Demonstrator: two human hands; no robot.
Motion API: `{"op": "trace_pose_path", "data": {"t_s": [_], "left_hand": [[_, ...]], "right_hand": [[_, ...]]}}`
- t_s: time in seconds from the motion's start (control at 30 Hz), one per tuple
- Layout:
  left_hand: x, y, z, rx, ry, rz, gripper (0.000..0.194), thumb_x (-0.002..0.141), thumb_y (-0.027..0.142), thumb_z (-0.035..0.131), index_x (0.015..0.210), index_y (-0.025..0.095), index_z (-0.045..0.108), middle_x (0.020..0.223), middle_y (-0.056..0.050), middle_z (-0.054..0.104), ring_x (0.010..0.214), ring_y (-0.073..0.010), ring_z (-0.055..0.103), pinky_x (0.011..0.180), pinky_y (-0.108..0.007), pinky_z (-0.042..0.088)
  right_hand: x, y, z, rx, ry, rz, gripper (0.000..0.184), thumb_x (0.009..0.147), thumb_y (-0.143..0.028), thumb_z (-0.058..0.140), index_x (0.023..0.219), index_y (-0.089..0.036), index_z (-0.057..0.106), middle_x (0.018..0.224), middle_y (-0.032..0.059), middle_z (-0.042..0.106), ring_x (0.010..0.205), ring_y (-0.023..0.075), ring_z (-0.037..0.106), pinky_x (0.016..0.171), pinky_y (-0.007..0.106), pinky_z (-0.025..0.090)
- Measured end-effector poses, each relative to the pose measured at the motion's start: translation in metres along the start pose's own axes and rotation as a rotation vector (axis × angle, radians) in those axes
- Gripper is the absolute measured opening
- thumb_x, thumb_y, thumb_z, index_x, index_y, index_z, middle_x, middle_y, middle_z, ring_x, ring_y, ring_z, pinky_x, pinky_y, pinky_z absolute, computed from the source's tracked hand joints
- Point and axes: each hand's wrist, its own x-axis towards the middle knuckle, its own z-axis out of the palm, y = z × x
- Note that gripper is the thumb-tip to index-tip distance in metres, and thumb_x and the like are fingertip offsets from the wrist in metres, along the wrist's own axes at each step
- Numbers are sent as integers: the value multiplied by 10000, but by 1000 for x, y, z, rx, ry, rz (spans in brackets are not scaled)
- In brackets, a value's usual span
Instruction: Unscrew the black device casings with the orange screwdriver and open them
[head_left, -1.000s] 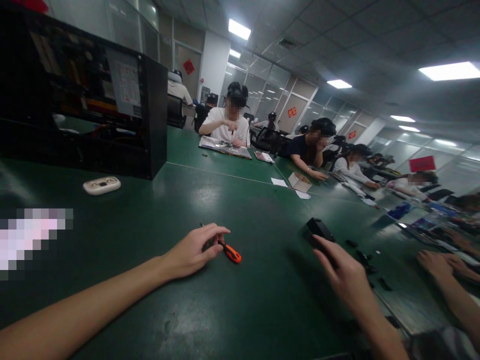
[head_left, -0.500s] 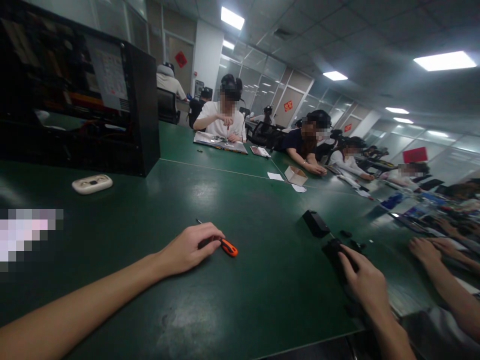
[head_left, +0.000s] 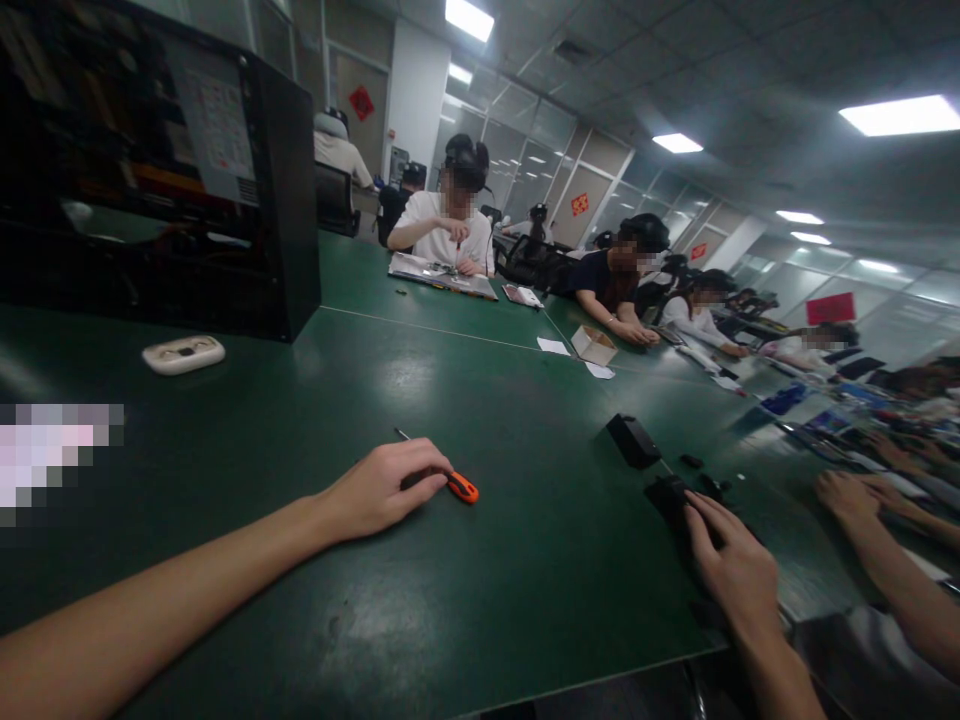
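My left hand (head_left: 386, 487) rests on the green table (head_left: 480, 400), fingers curled over an orange-handled screwdriver (head_left: 459, 486) whose thin shaft sticks out behind the hand. My right hand (head_left: 731, 565) lies near the table's front right edge, fingers bent over a dark flat object (head_left: 666, 494). A small black box (head_left: 633, 441) stands just beyond it, with a few small black parts (head_left: 691, 461) beside it.
A large black case (head_left: 150, 170) stands at the far left with a white oval device (head_left: 183, 353) before it. Another person's hands (head_left: 847, 497) rest at the right. Several people work along the far side, near a small cardboard box (head_left: 594, 345).
My right hand moved from the black box back toward the front right edge, onto a dark flat object. My left hand stayed on the screwdriver. The view tilted slightly.
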Motion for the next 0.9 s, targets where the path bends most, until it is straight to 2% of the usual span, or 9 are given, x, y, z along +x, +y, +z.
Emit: {"op": "trace_pose_path", "data": {"t_s": [0.13,0.27,0.47,0.6,0.67,0.73,0.83,0.9], "left_hand": [[-1,-2,1,6,1,28,226,1024,268,485,1122,188,673,1080,-59,686,991,-188,642,917,-325,481],[-2,-2,1,16,3,46,245,1031,279,472,1082,170,685,1063,-70,689,995,-191,645,942,-328,483],[-1,-3,2,18,-10,71,256,1038,278,461,1030,164,690,1033,-66,688,971,-183,647,945,-314,484],[-1,-3,2,23,-16,85,267,1041,277,453,1010,165,694,1022,-66,687,958,-182,647,947,-316,483],[-2,-2,2,28,-16,89,271,1042,279,451,1012,168,697,1030,-67,689,970,-185,648,943,-313,485],[-3,-2,2,34,-15,92,272,1042,280,451,1014,171,699,1038,-68,691,982,-189,648,939,-311,485],[-4,-3,3,39,-27,96,274,1042,284,450,999,171,695,1032,-68,689,970,-188,651,917,-303,488],[-4,-4,4,40,-31,95,276,1045,285,445,995,172,692,1018,-64,687,954,-184,651,908,-299,487]], "right_hand": [[-1,7,0,28,-74,-4,587,964,-614,349,1170,-206,718,1241,77,706,1048,297,699,841,413,565],[1,18,-3,45,-193,-86,563,986,-560,337,1275,-186,644,1323,109,651,1134,286,665,949,407,543],[3,31,-9,-26,-354,-268,575,977,-536,380,1387,-152,500,1399,188,581,1237,324,611,1013,471,513],[11,34,-18,-4,-438,-274,599,947,-565,428,1406,-184,480,1434,185,560,1262,343,592,1024,519,494],[26,33,-25,87,-505,-270,559,932,-582,440,1331,-208,559,1398,160,599,1227,328,618,1033,509,491],[46,30,-34,202,-534,-251,487,921,-594,444,1158,-233,669,1302,128,668,1165,306,653,1024,466,499],[76,19,-41,291,-448,-173,468,930,-589,411,951,-233,715,1107,101,739,1022,280,690,934,407,525],[89,9,-37,293,-383,-129,495,941,-583,379,868,-220,708,975,92,749,921,265,694,852,379,528]]}}
